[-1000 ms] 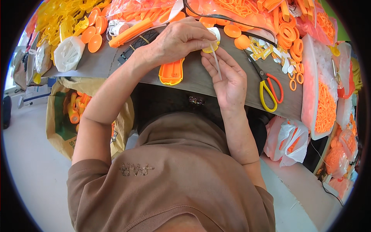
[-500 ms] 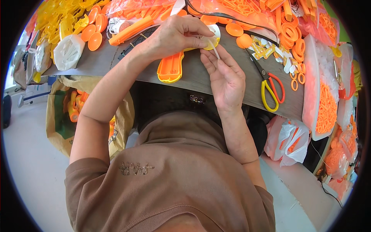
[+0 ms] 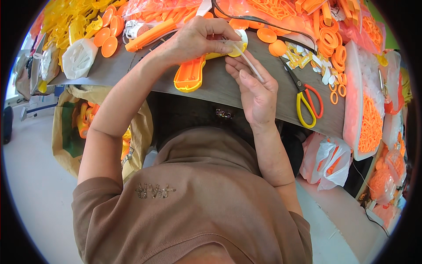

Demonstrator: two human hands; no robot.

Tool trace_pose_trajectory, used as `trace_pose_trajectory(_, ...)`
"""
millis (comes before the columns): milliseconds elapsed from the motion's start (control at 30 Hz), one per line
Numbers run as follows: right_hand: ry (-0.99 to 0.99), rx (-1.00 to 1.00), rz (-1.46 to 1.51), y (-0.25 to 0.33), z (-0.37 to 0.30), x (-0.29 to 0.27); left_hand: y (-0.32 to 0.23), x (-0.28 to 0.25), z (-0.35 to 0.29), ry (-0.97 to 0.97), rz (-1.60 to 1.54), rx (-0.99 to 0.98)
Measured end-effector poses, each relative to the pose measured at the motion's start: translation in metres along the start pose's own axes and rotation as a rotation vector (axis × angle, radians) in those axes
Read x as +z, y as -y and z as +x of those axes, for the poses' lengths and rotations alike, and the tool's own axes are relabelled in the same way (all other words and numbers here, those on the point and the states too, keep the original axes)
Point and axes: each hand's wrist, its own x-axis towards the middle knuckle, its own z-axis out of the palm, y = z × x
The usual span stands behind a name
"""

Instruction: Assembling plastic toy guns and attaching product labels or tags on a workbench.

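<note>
My left hand [image 3: 195, 42] pinches a small translucent plastic piece [image 3: 229, 44] between thumb and fingertips. A thin white tube or stick [image 3: 254, 68] runs from that piece down across my right hand [image 3: 258, 88], whose curled fingers and thumb hold it. Below and behind my hands lies an orange plastic shell with a yellow rim [image 3: 189, 78]. It leads into a yellow round part [image 3: 243, 47] with a white end, partly covered by my fingers. Whether the translucent piece and the tube are joined is too small to tell.
Scissors with red and yellow handles [image 3: 307, 103] lie right. Around them are orange rings [image 3: 335, 97], foil packets [image 3: 303, 55] and a tub of orange parts [image 3: 371, 127]. Orange cups [image 3: 109, 46], yellow parts [image 3: 57, 22] and a white bag [image 3: 80, 59] sit left. A paper bag [image 3: 61, 132] stands below.
The orange shell has shifted slightly left and up. My right hand has turned a little, and more of the white tube shows across its palm. My left hand keeps its pinch.
</note>
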Motion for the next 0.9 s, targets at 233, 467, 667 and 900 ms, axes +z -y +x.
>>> trace_pose_trajectory(233, -0.010, 0.033, -0.062, 0.014, -0.002, -0.004, -0.006, 0.011, -0.004, -0.034, 0.125, 0.175)
trace_pose_trajectory(467, -0.130, 0.256, -0.444, 0.033, 0.012, -0.005, -0.018, 0.035, -0.019, -0.149, 0.498, 0.442)
trace_pose_trajectory(667, -0.158, 0.215, -0.876, 0.048, 0.007, -0.012, -0.036, 0.005, -0.050, -0.363, 0.556, 0.435)
trace_pose_trajectory(900, -0.052, -0.144, -1.245, 0.072, 0.026, -0.006, -0.023, 0.012, -0.089, -0.410, 0.628, 0.167)
